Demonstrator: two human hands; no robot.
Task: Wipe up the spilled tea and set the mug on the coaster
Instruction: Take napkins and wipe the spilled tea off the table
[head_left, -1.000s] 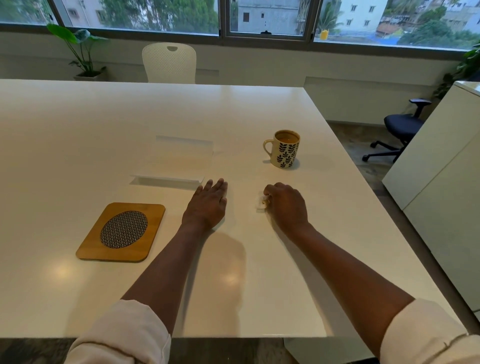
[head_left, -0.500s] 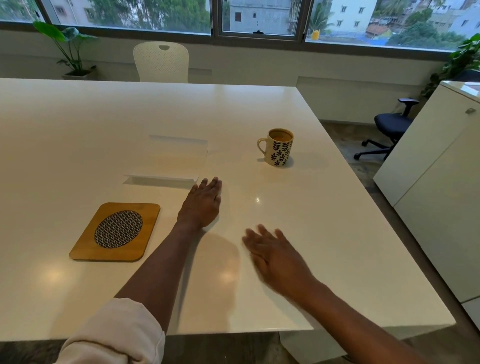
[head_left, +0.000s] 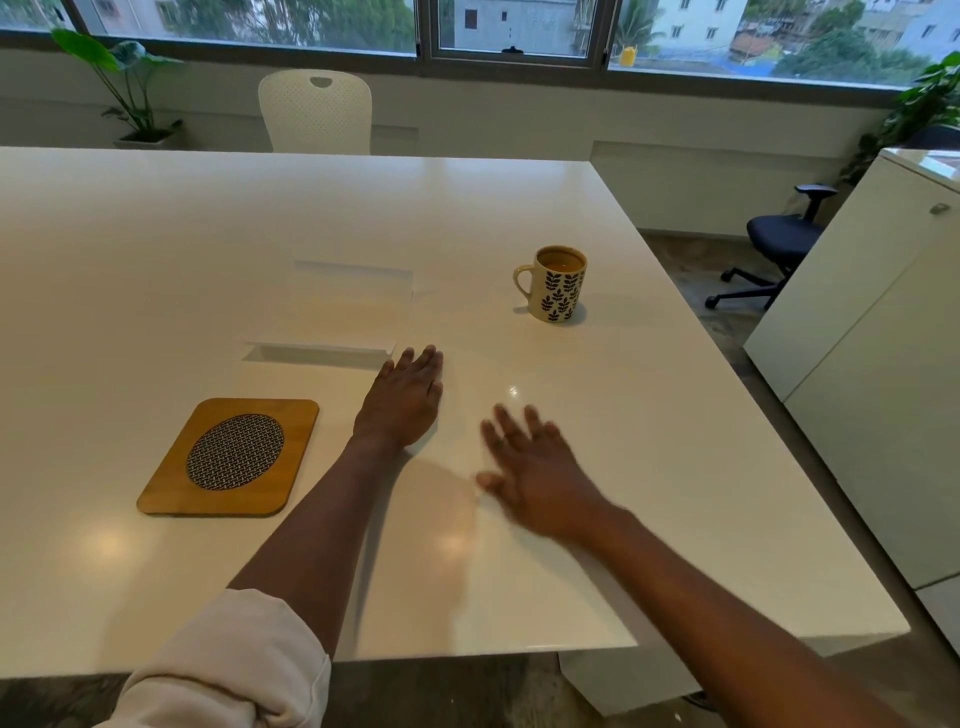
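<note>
Withdrawn from the wiped spot, right hand (head_left: 540, 478) hovers spread and empty; full mug (head_left: 558, 283), rigid, spillable, suits handle grip.

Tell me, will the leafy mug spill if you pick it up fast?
Probably. The mug looks nearly full of tea, so a quick lift could slosh it. It looks ceramic, likely heavy and breakable. Its handle should give the fingers a steadier hold.

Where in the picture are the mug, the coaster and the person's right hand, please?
mug (head_left: 558, 291): head view, on its leaf-patterned side wall.
coaster (head_left: 235, 458): head view, on the woven oval at its middle.
right hand (head_left: 537, 475): head view, on the back of the hand, fingers spread.
</note>
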